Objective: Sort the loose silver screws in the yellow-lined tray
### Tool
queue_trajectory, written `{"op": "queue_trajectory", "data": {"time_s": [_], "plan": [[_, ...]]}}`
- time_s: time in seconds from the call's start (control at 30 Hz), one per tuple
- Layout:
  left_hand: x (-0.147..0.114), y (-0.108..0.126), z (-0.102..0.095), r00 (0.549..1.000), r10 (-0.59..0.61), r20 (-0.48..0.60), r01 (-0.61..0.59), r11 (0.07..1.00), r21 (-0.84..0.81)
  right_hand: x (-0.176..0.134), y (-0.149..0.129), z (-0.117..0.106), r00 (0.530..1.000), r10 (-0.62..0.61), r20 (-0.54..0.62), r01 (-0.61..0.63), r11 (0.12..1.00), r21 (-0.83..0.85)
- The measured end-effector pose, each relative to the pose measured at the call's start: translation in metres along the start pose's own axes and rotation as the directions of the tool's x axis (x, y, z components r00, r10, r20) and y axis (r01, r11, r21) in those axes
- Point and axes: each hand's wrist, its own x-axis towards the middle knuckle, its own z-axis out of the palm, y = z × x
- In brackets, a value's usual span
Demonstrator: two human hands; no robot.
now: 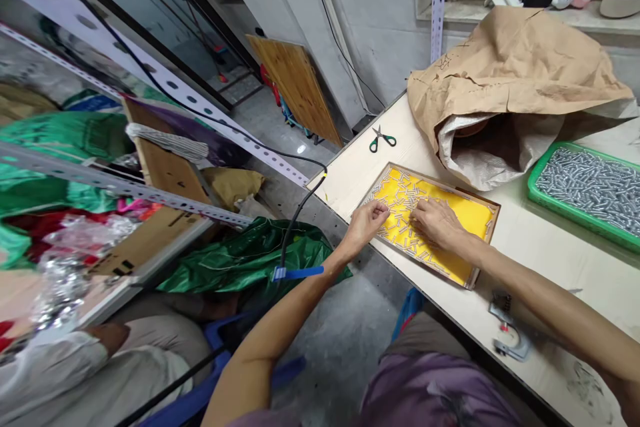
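Note:
A shallow tray with a yellow bottom and brownish rims lies on the pale table, with many short silvery metal pieces, like pins or screws, scattered over its left and middle parts. At the tray's left rim is my left hand, thumb and fingertips pinched together; whatever is between them is too small to make out. My right hand reaches over the middle of the tray, fingers curled down among the metal pieces. Its fingertips are partly hidden, and I cannot tell what they hold.
A green tray heaped with similar metal pieces stands at the right. Behind lies a big brown paper sack. Green-handled scissors and a metal gauge-like tool rest on the table. A cable with a blue strap hangs by my left forearm. Another person sits at left.

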Motion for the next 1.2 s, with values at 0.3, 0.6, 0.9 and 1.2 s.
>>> {"op": "queue_trajectory", "data": {"time_s": [0.3,0.6,0.9,1.2], "plan": [[0.007,-0.009,0.010,1.000,0.018,-0.003,-0.017,0.989,0.145,0.004,-0.008,0.008,0.997,-0.032,0.072,0.025,0.995,0.100],[-0.014,0.014,0.015,0.995,0.052,0.088,-0.048,0.998,-0.042,0.011,-0.006,0.008,0.982,0.185,-0.046,-0.146,0.882,0.448],[-0.015,0.052,0.038,0.994,-0.011,0.106,0.064,0.856,-0.514,-0.014,0.011,-0.014,0.939,0.300,-0.169,0.079,0.291,0.953],[-0.011,0.068,0.035,0.968,0.023,0.249,0.103,0.871,-0.480,-0.026,0.011,-0.025,0.909,0.404,-0.105,0.011,0.228,0.974]]}}
